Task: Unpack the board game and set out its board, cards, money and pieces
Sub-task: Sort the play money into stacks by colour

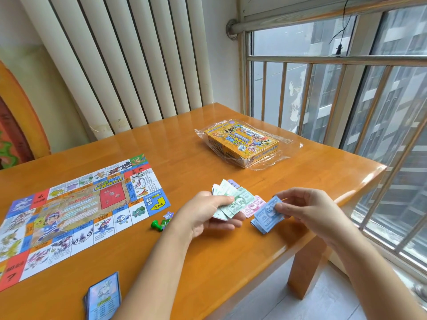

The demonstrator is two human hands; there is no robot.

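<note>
The game board (76, 204) lies unfolded flat on the left of the wooden table (208, 262). My left hand (208, 215) holds a fanned bunch of green play money (233, 199). My right hand (309, 209) pinches a blue note at the top of a blue money pile (265, 215) resting on the table. A small pink money pile (251, 207) lies between the two hands. A stack of blue cards (104, 296) sits near the front edge. Green playing pieces (159, 224) lie beside the board's right corner. The yellow game box (245, 142) rests on clear plastic wrap farther back.
The table's right edge (346, 197) runs close to my right hand, with a barred window (346, 88) beyond it. A white radiator (127, 65) stands behind the table. An orange painted object (20, 125) leans at the far left.
</note>
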